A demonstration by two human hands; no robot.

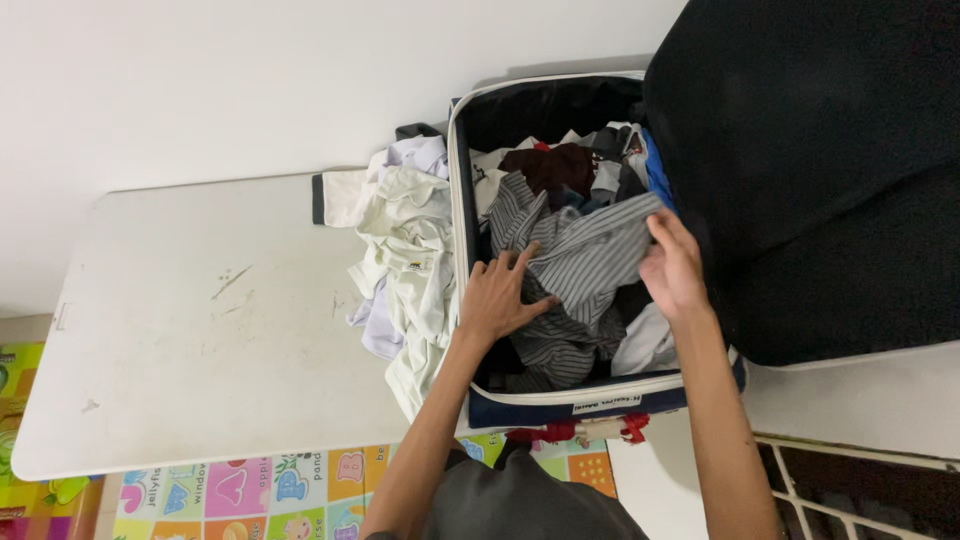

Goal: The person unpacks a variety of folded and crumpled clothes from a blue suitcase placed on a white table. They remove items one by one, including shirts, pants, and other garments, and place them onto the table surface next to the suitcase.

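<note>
suitcase lid [830, 170] cut off top/right; clothes under striped shirt [585, 260] hidden

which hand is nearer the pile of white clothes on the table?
Left. The left hand lies flat in the suitcase just inside the wall beside the white clothes pile. The right hand grips the striped shirt at the far side.

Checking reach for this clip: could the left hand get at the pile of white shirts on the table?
Probably yes. The left hand rests on the striped garment just inside the suitcase wall, and the white shirts lie right beside it, uncovered.
</note>
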